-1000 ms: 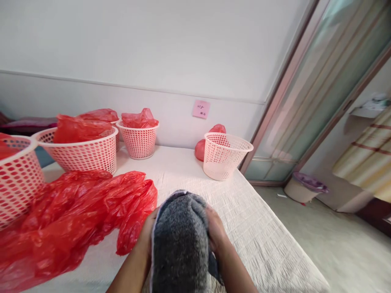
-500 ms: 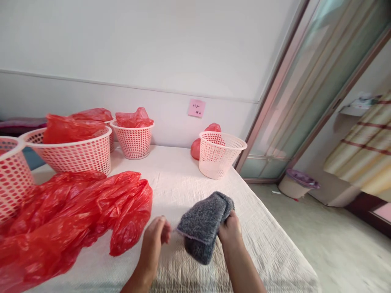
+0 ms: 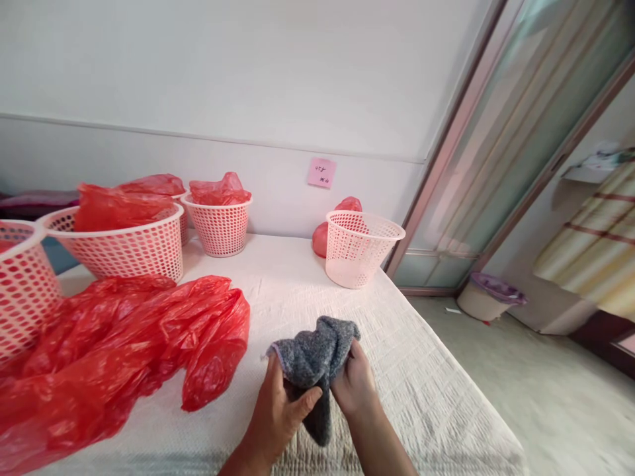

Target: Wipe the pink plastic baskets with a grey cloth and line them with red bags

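Note:
A speckled dark grey fuzzy cloth (image 3: pixel 317 354) with a pale stitched edge is bunched up between my two hands, above the front of the table. My left hand (image 3: pixel 280 410) grips its left edge, with the thumb pointing right across the front of the fabric. Around the cloth's right side my right hand (image 3: pixel 356 383) is closed, some of its fingers hidden behind the folds. One dark end hangs down between the hands.
Crumpled red plastic bags (image 3: pixel 149 344) cover the table's left side. Behind them stand pink mesh baskets (image 3: pixel 223 228) holding red bags. A pale basket (image 3: pixel 357 258) sits at the back right, with a tied red bag (image 3: pixel 320 239) behind. The table's right edge (image 3: pixel 456 344) drops to the floor.
My left hand has moved right and taken hold of the cloth's left edge. My right hand has shifted slightly left, and the cloth has gone from a flat fold to a bunched shape.

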`<state>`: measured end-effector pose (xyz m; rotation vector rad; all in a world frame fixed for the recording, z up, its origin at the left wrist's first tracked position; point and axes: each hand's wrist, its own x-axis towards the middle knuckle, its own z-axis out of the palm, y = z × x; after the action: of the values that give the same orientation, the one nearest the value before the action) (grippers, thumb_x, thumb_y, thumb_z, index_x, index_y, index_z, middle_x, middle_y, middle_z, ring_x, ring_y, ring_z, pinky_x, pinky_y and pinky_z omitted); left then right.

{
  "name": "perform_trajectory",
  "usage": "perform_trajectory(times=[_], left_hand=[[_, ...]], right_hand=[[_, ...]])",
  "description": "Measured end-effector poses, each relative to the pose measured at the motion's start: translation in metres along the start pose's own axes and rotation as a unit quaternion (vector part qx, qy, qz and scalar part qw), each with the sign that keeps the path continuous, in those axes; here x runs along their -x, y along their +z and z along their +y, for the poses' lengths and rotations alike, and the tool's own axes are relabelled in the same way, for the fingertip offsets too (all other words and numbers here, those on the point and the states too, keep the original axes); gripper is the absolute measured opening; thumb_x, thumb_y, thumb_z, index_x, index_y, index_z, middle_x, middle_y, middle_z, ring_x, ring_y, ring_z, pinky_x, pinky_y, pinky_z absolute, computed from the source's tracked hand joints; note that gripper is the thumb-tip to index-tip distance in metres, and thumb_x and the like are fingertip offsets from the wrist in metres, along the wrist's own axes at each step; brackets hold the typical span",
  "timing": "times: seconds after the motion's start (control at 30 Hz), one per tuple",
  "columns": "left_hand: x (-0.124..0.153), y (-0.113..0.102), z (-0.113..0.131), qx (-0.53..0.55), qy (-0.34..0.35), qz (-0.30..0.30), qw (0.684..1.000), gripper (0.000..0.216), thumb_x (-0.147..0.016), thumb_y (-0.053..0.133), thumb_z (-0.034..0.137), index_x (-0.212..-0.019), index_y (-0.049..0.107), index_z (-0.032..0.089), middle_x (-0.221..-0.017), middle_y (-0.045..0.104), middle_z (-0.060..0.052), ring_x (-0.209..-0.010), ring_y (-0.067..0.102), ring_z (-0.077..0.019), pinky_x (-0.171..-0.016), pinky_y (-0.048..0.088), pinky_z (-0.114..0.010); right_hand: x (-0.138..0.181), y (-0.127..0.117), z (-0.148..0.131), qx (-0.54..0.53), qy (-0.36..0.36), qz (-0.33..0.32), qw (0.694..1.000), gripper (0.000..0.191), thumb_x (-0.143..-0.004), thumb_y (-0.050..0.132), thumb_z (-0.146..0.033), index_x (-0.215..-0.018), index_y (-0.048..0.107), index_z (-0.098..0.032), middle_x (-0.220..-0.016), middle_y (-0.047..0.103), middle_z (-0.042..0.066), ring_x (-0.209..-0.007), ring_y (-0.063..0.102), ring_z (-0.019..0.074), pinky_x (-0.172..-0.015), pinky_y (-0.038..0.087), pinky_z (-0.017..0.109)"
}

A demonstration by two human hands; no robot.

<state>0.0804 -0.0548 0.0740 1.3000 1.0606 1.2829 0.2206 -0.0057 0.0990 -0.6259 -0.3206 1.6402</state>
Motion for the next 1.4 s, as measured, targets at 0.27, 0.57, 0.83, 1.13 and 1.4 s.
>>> perform_trajectory(times=[0.27,0.57,0.83,1.13,1.4], left_hand=[[-0.018,-0.027,0.007,0.011,-0.054,0.185,0.981,0.036,-0.085,0.057,0.052,-0.096,0.064,0.019,-0.1,0.07,-0.008,-0.103,0.063,-0.0275,-0.096,0.045,-0.04],[-0.025,-0.046,0.026,0.074,-0.106,0.193,0.973,0.034,-0.08,0.063,0.052,-0.085,0.065,0.019,-0.079,0.068,-0.001,-0.078,0.063,-0.0197,-0.075,0.049,-0.03],[-0.035,-0.047,0.03,0.088,-0.078,0.189,0.975,0.031,-0.074,0.071,0.046,-0.069,0.062,0.017,-0.068,0.064,0.0,-0.072,0.059,-0.0176,-0.072,0.047,-0.027],[-0.052,-0.041,0.041,0.087,0.016,0.212,0.973,0.029,-0.083,0.057,0.051,-0.087,0.059,0.022,-0.086,0.064,0.001,-0.082,0.059,-0.0163,-0.079,0.045,-0.025],[-0.013,-0.057,0.004,-0.106,-0.117,-0.058,0.986,0.021,-0.07,0.07,0.027,-0.055,0.058,0.018,-0.055,0.049,0.004,-0.056,0.042,-0.0135,-0.054,0.029,-0.025]], right_hand=[[0.001,-0.015,0.0,0.077,-0.085,0.122,0.986,0.022,-0.072,0.069,-0.039,-0.085,0.067,-0.021,-0.086,0.073,0.003,-0.095,0.066,0.0233,-0.08,0.054,0.032],[-0.002,-0.024,-0.034,0.112,-0.178,0.14,0.968,0.022,-0.069,0.074,-0.036,-0.08,0.063,-0.021,-0.08,0.069,-0.002,-0.076,0.064,0.0161,-0.07,0.052,0.026],[-0.006,-0.018,-0.05,0.185,-0.227,0.146,0.945,0.026,-0.063,0.078,-0.034,-0.081,0.068,-0.019,-0.075,0.068,0.0,-0.07,0.061,0.0172,-0.067,0.049,0.029],[0.004,0.019,-0.077,0.166,-0.398,0.062,0.9,0.025,-0.075,0.068,-0.035,-0.097,0.067,-0.025,-0.095,0.069,-0.001,-0.094,0.06,0.0169,-0.086,0.044,0.03],[0.023,-0.083,-0.085,0.356,-0.068,0.107,0.926,0.022,-0.058,0.076,-0.032,-0.06,0.06,-0.017,-0.055,0.055,-0.001,-0.053,0.046,0.0136,-0.051,0.035,0.026]])
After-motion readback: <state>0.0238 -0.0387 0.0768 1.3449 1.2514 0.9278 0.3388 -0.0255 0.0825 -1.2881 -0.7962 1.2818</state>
